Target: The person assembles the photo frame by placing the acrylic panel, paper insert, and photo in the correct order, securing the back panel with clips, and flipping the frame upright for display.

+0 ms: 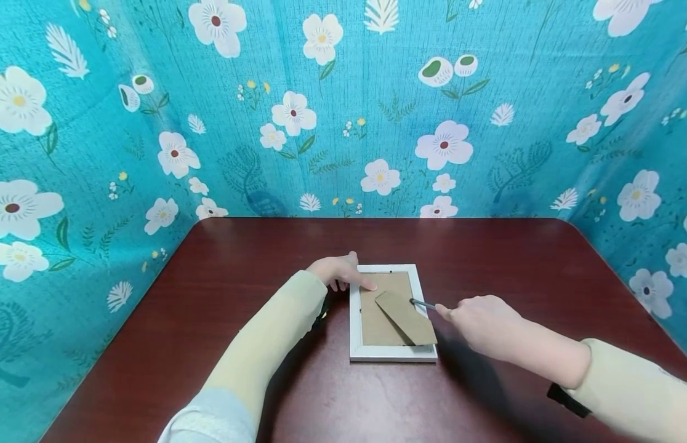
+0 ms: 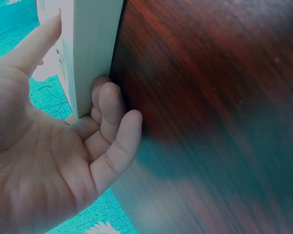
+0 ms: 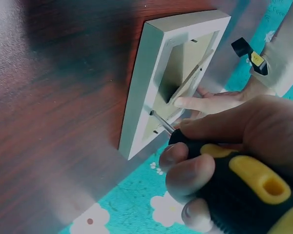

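A white picture frame (image 1: 355, 320) lies face down on the table, its brown backing board (image 1: 371, 329) and cardboard easel stand (image 1: 405, 317) uppermost. The stand tilts up from the board. My left hand (image 1: 339, 272) holds the frame's upper left side, thumb on the back and the other fingers curled against the side (image 2: 90, 48). My right hand (image 1: 484, 323) grips a screwdriver with a black and yellow handle (image 3: 259, 178). Its metal shaft (image 3: 162, 122) reaches the right inner edge of the frame, where the tip touches a small dark spot. Small dark tabs (image 3: 194, 41) show along the inner edge.
The frame rests on a dark red wooden table (image 1: 255, 246). A turquoise floral cloth (image 1: 343, 111) hangs behind and at both sides. A black wrist device (image 1: 567, 400) sits under my right sleeve.
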Demonstrator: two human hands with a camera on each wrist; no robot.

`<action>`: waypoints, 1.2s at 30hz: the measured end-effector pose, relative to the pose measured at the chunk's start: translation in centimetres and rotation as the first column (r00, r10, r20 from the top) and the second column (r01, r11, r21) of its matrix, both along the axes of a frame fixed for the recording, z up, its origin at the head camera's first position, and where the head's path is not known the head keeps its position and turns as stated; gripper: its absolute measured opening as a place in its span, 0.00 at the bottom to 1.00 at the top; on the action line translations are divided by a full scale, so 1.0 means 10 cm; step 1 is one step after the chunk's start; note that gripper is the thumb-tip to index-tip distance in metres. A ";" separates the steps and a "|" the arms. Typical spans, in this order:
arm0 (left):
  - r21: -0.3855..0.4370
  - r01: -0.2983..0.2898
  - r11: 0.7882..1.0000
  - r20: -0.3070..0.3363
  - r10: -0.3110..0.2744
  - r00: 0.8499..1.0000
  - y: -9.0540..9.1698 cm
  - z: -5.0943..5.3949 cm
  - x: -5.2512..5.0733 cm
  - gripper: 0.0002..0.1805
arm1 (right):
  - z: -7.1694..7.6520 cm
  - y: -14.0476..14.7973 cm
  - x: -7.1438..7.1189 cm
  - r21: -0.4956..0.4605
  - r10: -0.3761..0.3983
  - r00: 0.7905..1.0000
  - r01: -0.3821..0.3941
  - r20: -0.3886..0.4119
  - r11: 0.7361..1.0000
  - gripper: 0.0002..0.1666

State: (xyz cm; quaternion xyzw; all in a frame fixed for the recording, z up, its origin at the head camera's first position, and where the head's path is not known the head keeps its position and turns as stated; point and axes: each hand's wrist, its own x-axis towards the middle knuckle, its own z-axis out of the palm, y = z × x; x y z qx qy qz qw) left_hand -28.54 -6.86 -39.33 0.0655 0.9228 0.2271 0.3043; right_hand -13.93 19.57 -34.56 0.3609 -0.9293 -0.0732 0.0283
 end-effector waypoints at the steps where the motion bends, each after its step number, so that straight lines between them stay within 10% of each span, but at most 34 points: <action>1: -0.002 0.000 1.000 -0.001 0.000 1.000 0.00 0.00 0.00 0.51 | -0.01 0.01 0.00 -0.007 -0.003 1.000 0.003 0.003 1.000 0.26; 15: -0.005 0.001 1.000 -0.004 -0.001 1.000 0.00 -0.03 0.01 0.53 | -0.10 0.25 -0.06 -0.219 -0.054 0.997 0.040 -0.060 0.975 0.31; 36: -0.015 0.025 1.000 -0.016 -0.025 1.000 0.01 -0.03 0.00 0.51 | -0.19 0.23 -0.54 -0.314 -0.105 0.994 0.105 0.016 0.944 0.28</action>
